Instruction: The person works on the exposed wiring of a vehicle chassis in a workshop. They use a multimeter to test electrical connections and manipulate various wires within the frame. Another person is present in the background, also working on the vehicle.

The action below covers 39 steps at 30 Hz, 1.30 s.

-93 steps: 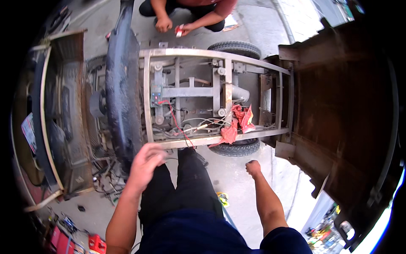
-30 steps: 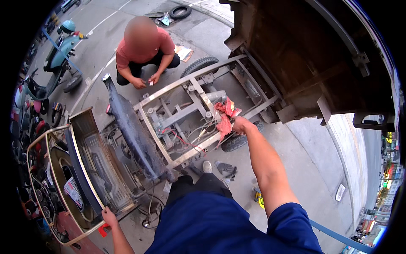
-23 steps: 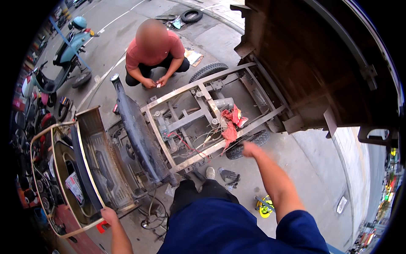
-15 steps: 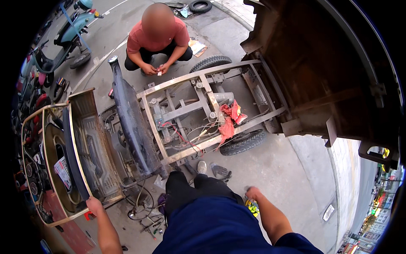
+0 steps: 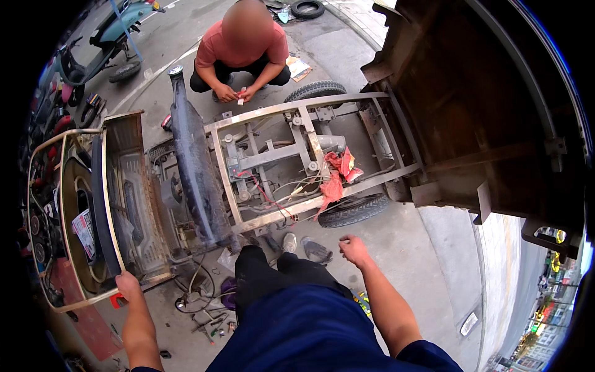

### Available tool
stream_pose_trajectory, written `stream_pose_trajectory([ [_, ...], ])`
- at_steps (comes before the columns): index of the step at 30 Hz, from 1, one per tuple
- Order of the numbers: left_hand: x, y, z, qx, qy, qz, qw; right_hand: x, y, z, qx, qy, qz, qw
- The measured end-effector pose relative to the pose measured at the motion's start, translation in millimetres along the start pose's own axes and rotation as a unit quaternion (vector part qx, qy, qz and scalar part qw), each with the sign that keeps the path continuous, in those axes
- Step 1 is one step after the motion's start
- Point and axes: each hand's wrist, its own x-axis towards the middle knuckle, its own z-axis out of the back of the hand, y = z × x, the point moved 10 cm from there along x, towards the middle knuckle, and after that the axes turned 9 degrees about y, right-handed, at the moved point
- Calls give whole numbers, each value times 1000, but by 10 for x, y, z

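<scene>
My left hand (image 5: 128, 285) is closed round the metal edge of the tan cab frame (image 5: 106, 217), at its near corner. Inside the cab are a dark padded bar and a sheet of printed paper (image 5: 83, 232). A red object (image 5: 118, 301) shows just below that hand. My right hand (image 5: 353, 250) hangs in the air, nothing seen in it, its fingers loosely bent and partly apart. Beyond it lies the bare vehicle chassis (image 5: 266, 218), with wires and a crumpled red cloth (image 5: 331, 188) on its rails. A long black panel (image 5: 195, 167) stands between cab and chassis.
Across the chassis a person in a red shirt (image 5: 242, 46) squats, a small item in their hands. The raised cargo bed (image 5: 471, 111) looms at right. Tools (image 5: 214, 322) and a hose lie by my feet. Dark gloves (image 5: 317, 251) rest near my shoe. A scooter (image 5: 102, 53) stands far left.
My right hand has swung forward and a little left, up toward the chassis. My left hand stays on the cab frame. The whole view has shifted slightly.
</scene>
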Motion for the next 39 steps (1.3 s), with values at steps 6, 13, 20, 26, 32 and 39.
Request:
stream_pose_trajectory([
  [6,-53,-29,38,-7,-16,-3,1000,124,180,-234,-46,24,24,998],
  [13,-130,-44,103,-20,-25,-1,999,-197,-400,-245,-11,82,-146,986],
  [20,-77,-23,70,-19,-18,-8,1000,-370,-426,-176,13,58,-156,986],
  [26,-117,-70,88,-11,-16,-6,1000,-312,-93,-160,13,55,-116,992],
  [32,-148,-14,121,-34,-35,12,999,-71,-173,-135,-28,61,-51,996],
  [39,-187,-56,188,-40,-43,-6,998,-186,-79,-89,10,49,-107,993],
])
